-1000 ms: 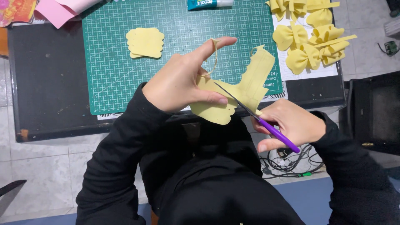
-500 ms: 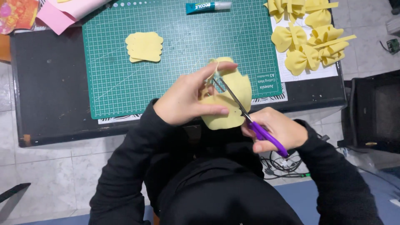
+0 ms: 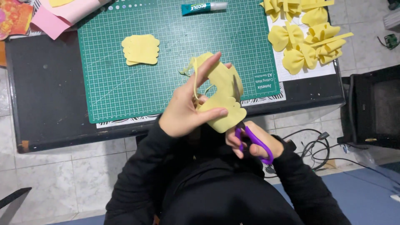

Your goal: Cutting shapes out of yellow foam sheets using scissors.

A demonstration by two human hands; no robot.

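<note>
Pinching grip on the left: left hand (image 3: 185,112) held the yellow foam piece (image 3: 221,98) between thumb and fingers, index finger laid up along its face, above the near edge of the desk (image 3: 50,108). Far left lay pink paper (image 3: 54,21); on the green cutting mat (image 3: 175,54) a stack of cut yellow shapes (image 3: 141,49), well apart from the hands. A thin offcut strip (image 3: 193,79) hung from the piece beside the fingers. Right hand (image 3: 254,143) was closed through the loops of the purple scissors (image 3: 250,139), blades up behind the foam, partly hidden. Judgement: cutting well here would mean turning the foam into the blades, short snips, holding fingers clear of the cut line. A glue tube (image 3: 204,7) lay at the mat's top; yellow foam bows (image 3: 306,39) were piled at right.
</note>
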